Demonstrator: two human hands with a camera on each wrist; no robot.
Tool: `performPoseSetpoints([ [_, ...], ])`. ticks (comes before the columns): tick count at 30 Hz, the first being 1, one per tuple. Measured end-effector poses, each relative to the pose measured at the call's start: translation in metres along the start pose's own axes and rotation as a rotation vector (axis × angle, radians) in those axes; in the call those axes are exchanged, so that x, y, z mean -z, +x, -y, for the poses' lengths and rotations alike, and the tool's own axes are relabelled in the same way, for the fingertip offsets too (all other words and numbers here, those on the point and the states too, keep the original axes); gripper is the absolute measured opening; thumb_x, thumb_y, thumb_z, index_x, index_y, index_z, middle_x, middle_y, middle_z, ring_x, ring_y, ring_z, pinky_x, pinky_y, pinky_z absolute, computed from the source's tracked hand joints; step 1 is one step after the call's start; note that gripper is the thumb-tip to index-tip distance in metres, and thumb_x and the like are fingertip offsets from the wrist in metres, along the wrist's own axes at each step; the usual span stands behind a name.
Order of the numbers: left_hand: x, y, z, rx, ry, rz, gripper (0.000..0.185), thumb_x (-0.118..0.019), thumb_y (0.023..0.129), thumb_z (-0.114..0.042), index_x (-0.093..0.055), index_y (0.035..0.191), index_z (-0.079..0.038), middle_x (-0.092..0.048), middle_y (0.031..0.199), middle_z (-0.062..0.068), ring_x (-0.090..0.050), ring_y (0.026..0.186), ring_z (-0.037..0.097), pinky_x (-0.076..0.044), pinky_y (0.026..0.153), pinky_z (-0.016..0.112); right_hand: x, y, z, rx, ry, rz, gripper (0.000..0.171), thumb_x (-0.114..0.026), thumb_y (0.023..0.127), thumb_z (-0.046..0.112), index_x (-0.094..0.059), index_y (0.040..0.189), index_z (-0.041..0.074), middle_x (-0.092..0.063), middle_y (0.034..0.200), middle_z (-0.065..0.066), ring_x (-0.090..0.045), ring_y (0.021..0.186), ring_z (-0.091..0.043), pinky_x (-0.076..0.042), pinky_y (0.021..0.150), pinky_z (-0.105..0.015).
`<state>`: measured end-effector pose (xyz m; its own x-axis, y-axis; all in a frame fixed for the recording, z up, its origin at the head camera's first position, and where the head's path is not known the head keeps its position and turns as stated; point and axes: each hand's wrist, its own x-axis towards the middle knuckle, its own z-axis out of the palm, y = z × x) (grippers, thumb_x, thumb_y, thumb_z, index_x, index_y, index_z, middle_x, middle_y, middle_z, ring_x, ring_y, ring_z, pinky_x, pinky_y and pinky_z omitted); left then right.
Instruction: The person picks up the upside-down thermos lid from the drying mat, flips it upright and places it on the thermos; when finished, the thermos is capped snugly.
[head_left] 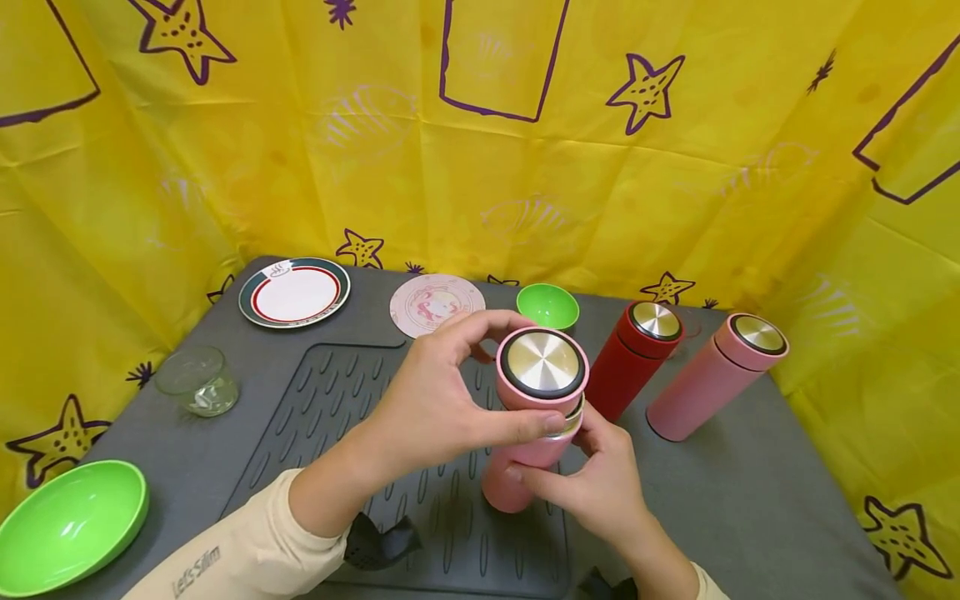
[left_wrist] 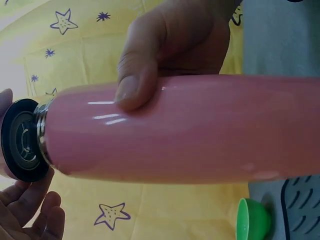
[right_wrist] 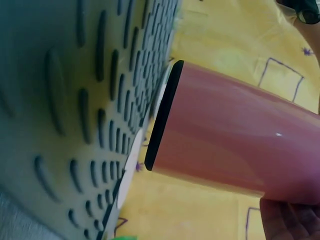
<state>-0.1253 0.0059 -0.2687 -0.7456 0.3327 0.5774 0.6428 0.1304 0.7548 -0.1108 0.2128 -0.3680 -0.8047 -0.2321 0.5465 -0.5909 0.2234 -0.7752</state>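
Note:
A pink insulated bottle is held tilted above the ribbed grey mat. My left hand curls round its pink lid, which has a steel top; a silver neck ring shows under the lid. My right hand grips the bottle body from below. In the left wrist view the bottle body lies across the frame, with the lid's black rim at the left and a thumb pressed on the body. The right wrist view shows the bottle's black base above the mat.
A red bottle and another pink bottle stand at the right. Along the back are a small green bowl, a pink plate and a red-and-green-rimmed plate. A glass and a large green bowl sit at the left.

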Motion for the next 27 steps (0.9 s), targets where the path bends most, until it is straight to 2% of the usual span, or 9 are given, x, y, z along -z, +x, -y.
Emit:
performPoseSetpoints([
  [10,0.001,-0.002,0.005,0.019,0.031,0.027,0.059,-0.091,0.067,-0.029,-0.064,0.118,-0.019,-0.065,0.108,-0.017,-0.056,0.101,0.008,-0.047,0.084,0.035,-0.010,0.006,0.003,0.040,0.017,0.010,0.060,-0.091,0.063,0.009,-0.066,0.117,0.014,-0.070,0.109,-0.003,-0.066,0.099,-0.022,-0.055,0.082,-0.033],
  [17,0.002,-0.006,0.009,0.035,0.004,0.060,0.058,-0.090,0.068,-0.030,-0.063,0.119,-0.021,-0.065,0.109,-0.017,-0.057,0.101,0.008,-0.047,0.085,0.040,-0.010,0.007,0.007,0.045,0.005,0.003,0.057,-0.091,0.063,0.009,-0.066,0.114,0.014,-0.070,0.106,-0.002,-0.067,0.096,-0.022,-0.055,0.080,-0.033],
  [23,0.003,-0.007,0.012,0.004,-0.007,0.059,0.058,-0.091,0.068,-0.028,-0.064,0.119,-0.021,-0.062,0.112,-0.014,-0.054,0.105,0.010,-0.049,0.084,0.038,-0.010,0.009,0.008,0.038,-0.007,0.000,0.057,-0.091,0.063,0.010,-0.067,0.114,0.014,-0.070,0.106,-0.002,-0.067,0.096,-0.022,-0.056,0.080,-0.032],
  [27,0.005,-0.007,0.014,-0.014,-0.004,0.083,0.058,-0.090,0.069,-0.027,-0.066,0.121,-0.020,-0.061,0.113,-0.013,-0.053,0.106,0.011,-0.048,0.084,0.040,-0.010,0.009,0.008,0.053,-0.017,0.001,0.057,-0.091,0.062,0.010,-0.067,0.114,0.014,-0.070,0.105,-0.002,-0.067,0.094,-0.021,-0.056,0.079,-0.031],
])
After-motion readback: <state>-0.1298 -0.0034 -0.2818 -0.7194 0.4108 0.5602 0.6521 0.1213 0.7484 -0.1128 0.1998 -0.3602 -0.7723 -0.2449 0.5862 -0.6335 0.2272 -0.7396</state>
